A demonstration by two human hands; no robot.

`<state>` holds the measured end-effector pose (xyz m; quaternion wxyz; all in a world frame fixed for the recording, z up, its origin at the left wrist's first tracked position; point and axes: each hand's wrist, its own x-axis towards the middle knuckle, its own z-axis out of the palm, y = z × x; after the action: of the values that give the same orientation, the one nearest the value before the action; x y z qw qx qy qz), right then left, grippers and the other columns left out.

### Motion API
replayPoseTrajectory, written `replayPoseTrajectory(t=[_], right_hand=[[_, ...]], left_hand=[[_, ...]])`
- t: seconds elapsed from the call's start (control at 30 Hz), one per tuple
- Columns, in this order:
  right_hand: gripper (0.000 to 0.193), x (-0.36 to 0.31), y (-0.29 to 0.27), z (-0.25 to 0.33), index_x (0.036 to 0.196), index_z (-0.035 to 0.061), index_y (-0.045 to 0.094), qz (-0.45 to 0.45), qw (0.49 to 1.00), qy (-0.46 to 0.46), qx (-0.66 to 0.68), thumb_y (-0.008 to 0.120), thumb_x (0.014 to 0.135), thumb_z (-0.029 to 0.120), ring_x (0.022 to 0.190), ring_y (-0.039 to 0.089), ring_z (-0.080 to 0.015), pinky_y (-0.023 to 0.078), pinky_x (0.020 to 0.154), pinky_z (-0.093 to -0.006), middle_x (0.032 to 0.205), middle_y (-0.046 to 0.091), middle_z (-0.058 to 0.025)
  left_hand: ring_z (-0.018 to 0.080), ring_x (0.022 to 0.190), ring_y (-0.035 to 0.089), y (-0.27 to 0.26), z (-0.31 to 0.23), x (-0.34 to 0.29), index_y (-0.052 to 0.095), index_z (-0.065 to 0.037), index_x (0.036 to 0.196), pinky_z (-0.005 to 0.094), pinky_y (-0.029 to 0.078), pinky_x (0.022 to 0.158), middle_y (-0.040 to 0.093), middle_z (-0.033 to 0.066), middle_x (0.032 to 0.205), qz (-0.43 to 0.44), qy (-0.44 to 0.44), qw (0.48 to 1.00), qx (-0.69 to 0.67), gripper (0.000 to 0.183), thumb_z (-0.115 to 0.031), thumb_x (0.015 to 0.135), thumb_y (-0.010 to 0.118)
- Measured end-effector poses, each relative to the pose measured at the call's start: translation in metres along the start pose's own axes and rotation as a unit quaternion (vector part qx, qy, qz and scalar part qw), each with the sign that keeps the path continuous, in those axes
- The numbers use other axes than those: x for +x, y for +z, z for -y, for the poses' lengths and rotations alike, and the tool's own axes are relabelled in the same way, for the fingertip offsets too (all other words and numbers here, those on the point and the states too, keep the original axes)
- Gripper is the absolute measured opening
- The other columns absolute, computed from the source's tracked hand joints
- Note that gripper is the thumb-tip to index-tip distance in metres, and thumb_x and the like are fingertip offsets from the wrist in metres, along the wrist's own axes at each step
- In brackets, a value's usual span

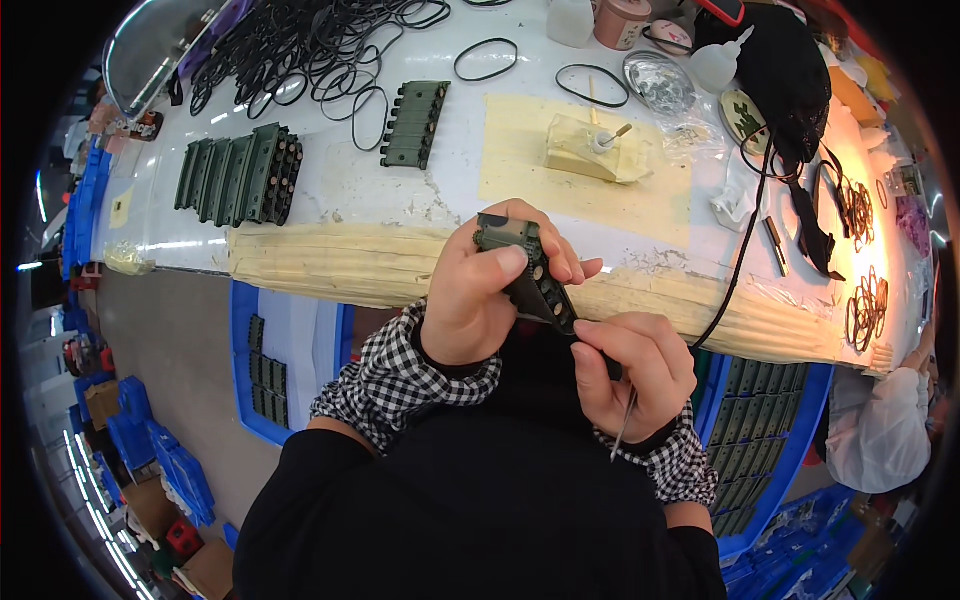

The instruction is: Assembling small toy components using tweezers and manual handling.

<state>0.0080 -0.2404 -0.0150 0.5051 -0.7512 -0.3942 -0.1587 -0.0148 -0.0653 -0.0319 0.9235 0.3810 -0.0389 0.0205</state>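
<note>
My left hand (468,295) is closed round a small dark green model piece (538,282) with a row of round wheels along its side, like a tank's running gear. Its thumb presses on the top of the piece. At the near end of the piece, the thumb and forefinger of my right hand (640,370) meet in a pinch, touching the tip or a dark strip there. A thin metal tool (626,422) pokes out below the right palm, held in the curled fingers; its kind is unclear. Similar green pieces stand in a row (240,178) at the left and in another row (414,125) further back.
Black rubber loops (310,45) lie heaped at the back left. A cream block with a small stick (600,148) sits mid-table. Padding (330,265) wraps the table's front edge. Blue trays (240,350) (815,400) with green pieces lie below. A black cable (738,280) hangs at the right.
</note>
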Motion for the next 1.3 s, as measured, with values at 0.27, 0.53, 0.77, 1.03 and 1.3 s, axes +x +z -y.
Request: replayPoseTrajectory(t=[0.27, 0.53, 0.77, 1.03, 1.3], right_hand=[[0.018, 0.026, 0.009, 0.009, 0.085, 0.0002, 0.065, 0.004, 0.984, 0.141, 0.106, 0.076, 0.071, -0.004, 0.057, 0.057, -0.0142, 0.044, 0.049, -0.0249, 0.079, 0.065, -0.0083], [0.016, 0.023, 0.009, 0.007, 0.083, 0.0024, 0.063, 0.023, 0.978, 0.162, 0.131, 0.074, 0.073, -0.002, 0.049, 0.041, -0.0073, 0.032, 0.044, -0.0217, 0.077, 0.061, -0.0042], [0.015, 0.019, 0.018, 0.008, 0.086, 0.0022, 0.061, 0.013, 0.975, 0.175, 0.138, 0.071, 0.077, -0.003, 0.050, 0.043, -0.0082, 0.034, 0.044, -0.0226, 0.073, 0.054, -0.0036], [0.014, 0.022, 0.016, 0.011, 0.085, 0.0013, 0.061, 0.002, 0.984, 0.147, 0.105, 0.071, 0.077, -0.004, 0.058, 0.051, -0.0114, 0.039, 0.046, -0.0239, 0.074, 0.057, -0.0052], [0.017, 0.024, 0.016, 0.014, 0.083, 0.0015, 0.061, 0.004, 0.986, 0.138, 0.088, 0.073, 0.073, -0.004, 0.060, 0.054, -0.0150, 0.046, 0.052, -0.0265, 0.073, 0.058, -0.0046]], left_hand=[[0.0209, 0.091, 0.057, 0.006, 0.009, -0.006, 0.055, 0.001, 0.098, 0.0504, 0.046, 0.100, 0.057, 0.0125, 0.092, -0.015, 0.132, 0.968, 0.215, 0.026, -0.022, 0.087, 0.059], [0.0141, 0.088, 0.058, 0.004, 0.010, -0.008, 0.056, 0.004, 0.100, 0.0431, 0.042, 0.103, 0.058, 0.0099, 0.094, -0.003, 0.184, 0.942, 0.280, 0.020, -0.004, 0.082, 0.056], [0.0137, 0.087, 0.059, 0.003, 0.015, -0.011, 0.055, 0.004, 0.099, 0.0403, 0.046, 0.100, 0.059, 0.0102, 0.093, -0.014, 0.174, 0.949, 0.262, 0.018, -0.005, 0.083, 0.057], [0.0146, 0.090, 0.061, 0.011, 0.013, -0.014, 0.054, 0.004, 0.099, 0.0326, 0.050, 0.091, 0.061, 0.0102, 0.093, -0.056, 0.116, 0.979, 0.157, 0.016, -0.006, 0.087, 0.055], [0.0153, 0.088, 0.060, 0.007, 0.009, -0.015, 0.055, 0.002, 0.100, 0.0310, 0.049, 0.083, 0.061, 0.0099, 0.093, -0.041, 0.025, 0.998, 0.044, 0.024, -0.017, 0.086, 0.057]])
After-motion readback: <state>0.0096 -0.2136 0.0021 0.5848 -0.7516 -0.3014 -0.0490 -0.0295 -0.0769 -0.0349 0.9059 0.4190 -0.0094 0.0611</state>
